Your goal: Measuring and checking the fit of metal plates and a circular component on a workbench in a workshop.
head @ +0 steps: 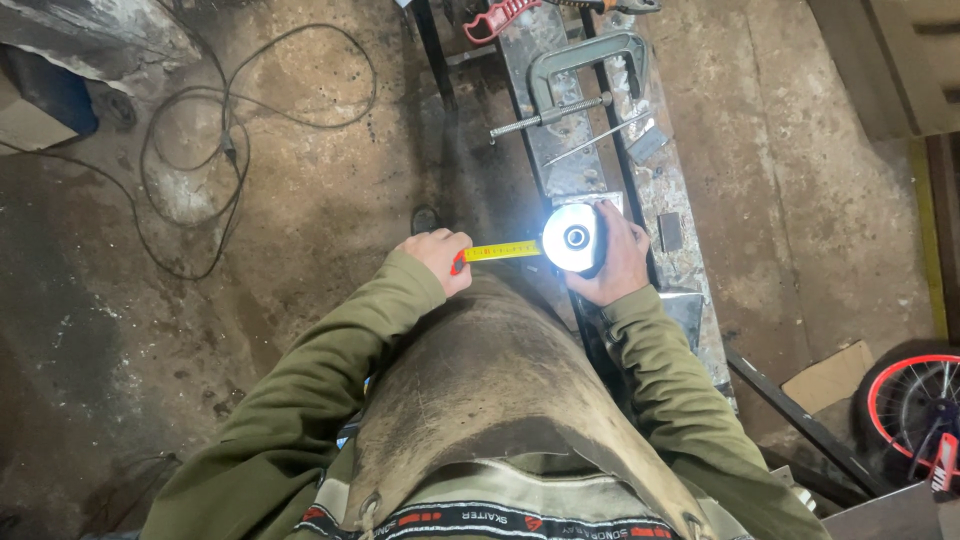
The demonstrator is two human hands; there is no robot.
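Holding a tape measure case (572, 238) at the middle of the view, the right hand (618, 258) is wrapped around its far side, fingers closed on it; the case face is washed out by glare, so its markings cannot be read. From the case a short run of yellow blade (502, 250) extends toward nine o'clock, where the left hand (438, 257) pinches the red end between thumb and fingers, closed on the blade tip. Both hands sit just above a worn leather apron (490, 380) and olive sleeves (300, 400).

At twelve o'clock of the case a long steel plate (560, 150) runs away up the view, with a grey C-clamp (575, 75) lying on it and a thin rod (600, 137) beside the clamp screw. A red-handled tool (495, 18) lies at the far end. At ten o'clock a black cable (225, 140) loops across the concrete floor (300, 220). At four o'clock a red-rimmed wheel (915, 400) stands near a piece of cardboard (830, 375).

Risk, as a judgement: the blade is under spring tension, and a slip of the left pinch would let it snap back toward the right fingers. Glare may hamper any reading. The loose cable is a trip hazard near the feet.
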